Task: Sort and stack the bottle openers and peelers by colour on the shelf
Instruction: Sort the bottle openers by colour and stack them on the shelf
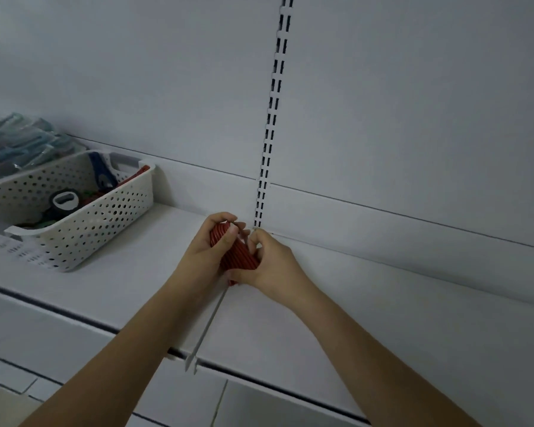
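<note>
Gripping a red stack (238, 253) between them, both hands (241, 257) clamp it over the shelf (321, 303).

we're in a shop: white slotted upright (273, 97) on the back panel, shelf (321, 303), basket (84, 223) of stock.

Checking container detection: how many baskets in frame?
1. The white basket sits on the shelf at left, beside teal packets. Others may lie outside the frame.
</note>
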### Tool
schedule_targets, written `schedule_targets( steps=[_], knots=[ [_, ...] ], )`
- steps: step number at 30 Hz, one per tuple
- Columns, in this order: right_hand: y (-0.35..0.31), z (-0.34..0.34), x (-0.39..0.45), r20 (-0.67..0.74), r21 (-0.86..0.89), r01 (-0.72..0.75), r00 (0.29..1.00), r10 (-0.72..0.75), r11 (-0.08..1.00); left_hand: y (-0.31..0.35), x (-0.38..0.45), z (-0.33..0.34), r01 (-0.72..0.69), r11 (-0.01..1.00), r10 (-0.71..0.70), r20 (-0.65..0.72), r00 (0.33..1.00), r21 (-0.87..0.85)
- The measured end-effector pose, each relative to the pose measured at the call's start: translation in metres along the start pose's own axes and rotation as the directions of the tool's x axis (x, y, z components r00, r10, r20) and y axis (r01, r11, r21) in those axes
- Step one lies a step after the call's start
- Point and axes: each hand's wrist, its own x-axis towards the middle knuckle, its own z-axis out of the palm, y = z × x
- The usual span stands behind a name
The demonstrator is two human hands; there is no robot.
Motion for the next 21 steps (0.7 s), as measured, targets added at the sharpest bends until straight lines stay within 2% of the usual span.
schedule_targets(
  steps=[4, 8, 12, 14, 15, 17, 19, 21],
  knots=[
    [0.004, -0.013, -0.031, -0.129, 0.027, -0.059, 0.990, 0.062, 0.998, -0.008, -0.004, 0.029, -0.019, 0.998, 0.013, 0.085, 0.996, 0.065],
    [0.018, -0.049, -0.068, -0.279, 0.074, -0.123, 0.950, 0.139, 0.990, -0.029, 0.000, 0.076, 0.049, 0.988, -0.087, 0.262, 0.961, 0.149],
    [0.052, -0.103, -0.124, -0.362, 0.235, -0.218, 0.884, 0.294, 0.947, -0.064, 0.008, 0.133, 0.147, 0.955, -0.243, 0.395, 0.886, 0.257],
    [0.073, -0.133, -0.157, -0.381, 0.351, -0.277, 0.830, 0.407, 0.894, -0.081, 0.003, 0.161, 0.090, 0.907, -0.279, 0.430, 0.859, 0.411],
    [0.083, -0.150, -0.175, -0.389, 0.417, -0.289, 0.800, 0.457, 0.861, -0.091, 0.001, 0.174, 0.004, 0.853, -0.267, 0.431, 0.862, 0.522],
    [0.099, -0.186, -0.209, -0.450, 0.451, -0.316, 0.727, 0.518, 0.835, -0.110, -0.005, 0.202, -0.210, 0.667, -0.230, 0.466, 0.855, 0.715],
    [0.109, -0.225, -0.246, -0.560, 0.345, -0.380, 0.651, 0.513, 0.858, -0.133, -0.012, 0.228, -0.411, 0.460, -0.210, 0.546, 0.811, 0.787],
    [0.114, -0.262, -0.280, -0.660, 0.190, -0.503, 0.570, 0.489, 0.843, -0.155, -0.018, 0.254, -0.548, 0.336, -0.222, 0.630, 0.744, 0.766]
  ],
)
